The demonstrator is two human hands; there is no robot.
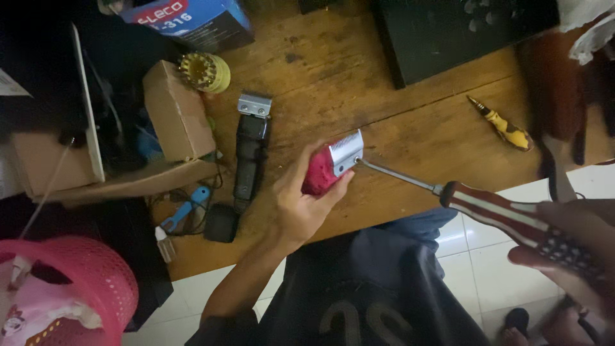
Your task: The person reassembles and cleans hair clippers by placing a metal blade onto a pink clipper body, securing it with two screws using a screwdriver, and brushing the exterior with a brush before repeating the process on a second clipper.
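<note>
My left hand (pixel 298 205) grips a red hair clipper (pixel 318 173) with a silver toothed blade (pixel 346 152), held over the wooden table (pixel 384 128). My right hand (pixel 570 256) holds a long screwdriver (pixel 512 214) by its red-and-white striped handle. The metal shaft runs up-left and its tip touches the side of the clipper's blade.
A black hair clipper (pixel 250 150) lies on the table left of my left hand, with a black adapter (pixel 221 223) and a blue item (pixel 186 208) near it. A small yellow screwdriver (pixel 506 128) lies at right. Cardboard boxes (pixel 176 112), a yellow round brush (pixel 205 72), a pink basket (pixel 83 282).
</note>
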